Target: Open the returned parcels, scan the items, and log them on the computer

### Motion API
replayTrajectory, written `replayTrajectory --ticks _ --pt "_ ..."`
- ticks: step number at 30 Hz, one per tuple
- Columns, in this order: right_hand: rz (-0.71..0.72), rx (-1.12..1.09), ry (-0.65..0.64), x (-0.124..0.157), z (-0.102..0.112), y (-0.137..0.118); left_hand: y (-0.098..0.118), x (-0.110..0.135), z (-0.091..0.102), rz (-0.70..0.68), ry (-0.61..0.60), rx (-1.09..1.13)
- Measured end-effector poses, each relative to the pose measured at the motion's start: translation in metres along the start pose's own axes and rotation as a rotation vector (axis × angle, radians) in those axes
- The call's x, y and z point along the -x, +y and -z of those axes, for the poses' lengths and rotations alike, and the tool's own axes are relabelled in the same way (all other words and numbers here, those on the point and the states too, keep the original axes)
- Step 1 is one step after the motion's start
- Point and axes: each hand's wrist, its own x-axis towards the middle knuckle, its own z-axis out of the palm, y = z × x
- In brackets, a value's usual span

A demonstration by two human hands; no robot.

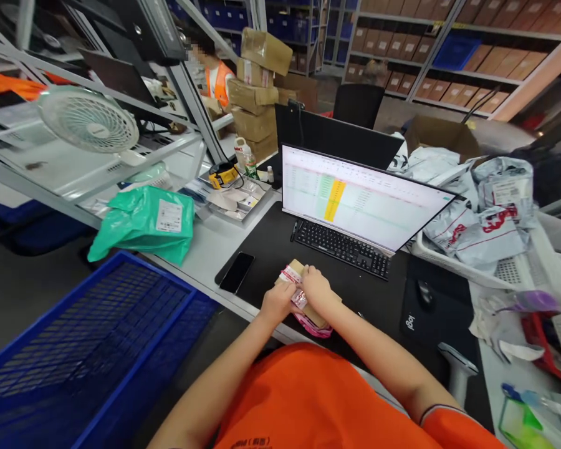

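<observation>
On the black desk mat [262, 249], near the front edge, lies a small brown cardboard parcel [296, 266] with red-and-white tape or labels. Bright pink wrapping [315, 328] shows along its near end. My left hand [279, 302] grips the parcel's left side with bent fingers. From the right, my right hand [316, 288] is closed over the top, its fingers meeting the left ones near the printed strip. What the fingertips pinch there is partly hidden. A black phone [237, 272] lies left of the parcel.
A monitor [355, 199] and keyboard [341, 248] stand beyond the parcel. To the right are a mouse [425, 294], a scanner [459, 371] and a white basket [509, 271] of grey bags. Leftward are a green bag [144, 218] and blue crate [168, 280]. A co-worker [218, 81] is behind.
</observation>
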Motion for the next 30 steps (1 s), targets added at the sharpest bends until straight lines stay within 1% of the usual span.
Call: replayTrajectory --ticks 4,6,8,11,12,14,16,19,21,24,27,30 --pt "0.01 0.01 -0.054 0.005 0.0 -0.006 0.004 0.002 -0.007 0.008 0.041 0.0" --pt "0.023 -0.005 -0.075 0.003 0.006 -0.005 0.005 0.002 -0.009 0.017 0.046 0.005" --pt "0.031 -0.035 -0.1 -0.003 0.017 0.005 0.006 0.003 -0.009 0.031 0.031 0.008" --pt "0.035 -0.091 -0.149 -0.019 0.038 0.032 0.009 0.007 -0.001 0.061 -0.055 -0.006" --pt "0.031 -0.104 -0.162 -0.023 0.043 0.042 0.01 0.007 0.004 0.05 -0.102 -0.014" --pt "0.011 -0.11 -0.168 -0.027 0.047 0.055 0.013 0.005 0.014 -0.023 -0.203 -0.039" --pt "-0.037 -0.09 -0.133 -0.025 0.04 0.06 0.016 -0.005 0.025 -0.118 -0.276 -0.067" --pt "-0.136 -0.046 -0.053 -0.018 0.021 0.055 0.017 -0.03 0.035 -0.218 -0.336 -0.084" --pt "-0.193 -0.03 -0.026 -0.014 0.009 0.052 0.018 -0.049 0.036 -0.289 -0.374 -0.063" --pt "-0.246 -0.021 -0.006 -0.014 0.0 0.054 0.018 -0.069 0.034 -0.391 -0.418 -0.023" --pt "-0.253 -0.029 0.007 -0.016 -0.003 0.059 0.015 -0.077 0.033 -0.484 -0.451 0.006" --pt "-0.246 -0.052 0.009 -0.017 -0.006 0.063 0.01 -0.073 0.035 -0.604 -0.428 0.019"
